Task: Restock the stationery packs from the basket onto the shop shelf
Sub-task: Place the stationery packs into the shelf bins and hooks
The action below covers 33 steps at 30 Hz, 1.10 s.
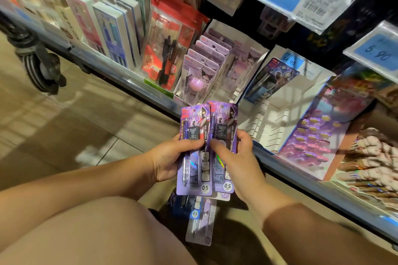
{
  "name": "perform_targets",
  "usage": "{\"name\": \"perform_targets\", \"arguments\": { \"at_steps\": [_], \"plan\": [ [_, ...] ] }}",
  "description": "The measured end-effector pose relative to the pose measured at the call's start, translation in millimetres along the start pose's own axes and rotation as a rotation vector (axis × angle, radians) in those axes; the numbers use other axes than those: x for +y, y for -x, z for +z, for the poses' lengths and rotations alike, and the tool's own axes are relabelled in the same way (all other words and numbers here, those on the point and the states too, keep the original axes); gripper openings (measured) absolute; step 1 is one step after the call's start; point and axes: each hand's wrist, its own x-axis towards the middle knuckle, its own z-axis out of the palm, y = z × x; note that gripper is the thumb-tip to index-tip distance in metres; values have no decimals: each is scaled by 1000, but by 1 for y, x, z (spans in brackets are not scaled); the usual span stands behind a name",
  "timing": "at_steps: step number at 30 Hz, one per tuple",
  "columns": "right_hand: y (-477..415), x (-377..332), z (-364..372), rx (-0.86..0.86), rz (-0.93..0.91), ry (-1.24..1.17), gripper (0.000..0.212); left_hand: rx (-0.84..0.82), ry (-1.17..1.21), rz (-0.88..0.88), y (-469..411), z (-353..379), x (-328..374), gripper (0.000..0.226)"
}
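Currently my left hand (172, 157) clamps one pack (195, 120) and my right hand (234, 157) clamps a second pack (224, 120), both above the basket (163, 215) and short of the shelf (301, 178). Risk: the overlapping card edges may snag on separation, and one pack may slip and fall.

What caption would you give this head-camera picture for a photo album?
Left hand and right hand hold two purple pen packs side by side before the shop shelf.

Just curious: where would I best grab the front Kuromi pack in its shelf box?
Probably pinch the front Kuromi pack by its top card edge, from above: it stands nearly upright, the box wall hides its foot, and others crowd behind.
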Motion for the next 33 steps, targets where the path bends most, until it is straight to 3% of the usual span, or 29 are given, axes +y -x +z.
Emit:
{"name": "perform_targets", "arguments": {
  "at_steps": [2, 5, 7, 12, 18, 26, 30, 33],
  "plan": [
    [-2, -4, 2, 35, -17, 73, 34, 0, 9, 22, 1, 2, 2, 49],
    [-4, -11, 2, -19, 26, -8, 17, -2, 8, 44, 3, 1, 4, 48],
    [-4, -16, 1, -30, 45, -126, 17, -8, 35, 33, 4, -1, 6, 51],
    [-5, -22, -6, -71, 85, -248, 25, -13, 44, -8, 3, -9, 9, 85],
    [-8, -24, -11, -72, 44, -235, 36, -15, 33, -18, 2, -4, 6, 64],
    [-17, -35, -27, 58, -37, -301, 18, 114, -76, 5, 4, -2, 10, 66],
    [-14, -33, -21, 28, -39, -225, 23, 101, -106, 2, 4, 4, 7, 37],
    [-12, -29, -16, 17, -32, -193, 29, 78, -137, 15, 5, 11, 6, 34]
  ]
}}
